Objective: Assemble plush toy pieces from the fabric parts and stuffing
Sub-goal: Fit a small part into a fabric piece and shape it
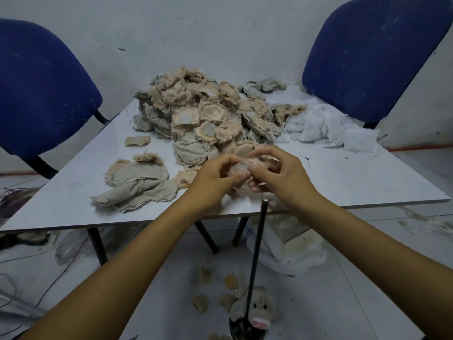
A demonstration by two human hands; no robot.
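Note:
My left hand (215,179) and my right hand (277,174) meet above the table's near edge, both pinching one small beige fabric piece (241,166) with a pale round patch on it. My fingers hide most of that piece. Behind my hands rises a big heap of frayed beige and grey fabric parts (208,114). A flat grey plush body part (137,185) lies to the left of my hands. White stuffing material (326,128) is spread at the table's right rear.
The grey table (367,182) stands between two blue chairs (41,94) (372,52). A thin black rod (257,253) rises from a dark base on the floor. Small fabric bits and a plush face (259,312) lie on the floor. A plastic bag (294,251) sits under the table.

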